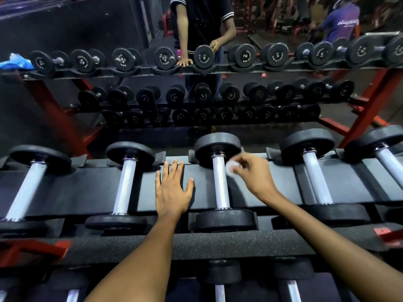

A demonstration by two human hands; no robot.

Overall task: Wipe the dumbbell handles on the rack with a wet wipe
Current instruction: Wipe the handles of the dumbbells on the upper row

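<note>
A single head-worn wide-angle camera looks forward and down, close over a dumbbell rack (218, 245) facing a wall mirror (130, 29).

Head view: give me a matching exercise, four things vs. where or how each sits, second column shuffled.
Things:
1. left hand
2. right hand
3. wet wipe
4. blue bag

States:
A. pinched beside the upper part of the middle handle
B. lies far left on the mirrored top shelf
C. flat on the rack, fingers straight
D. curled round the white wad

Pairs: 1-C, 2-D, 3-A, 4-B
</note>
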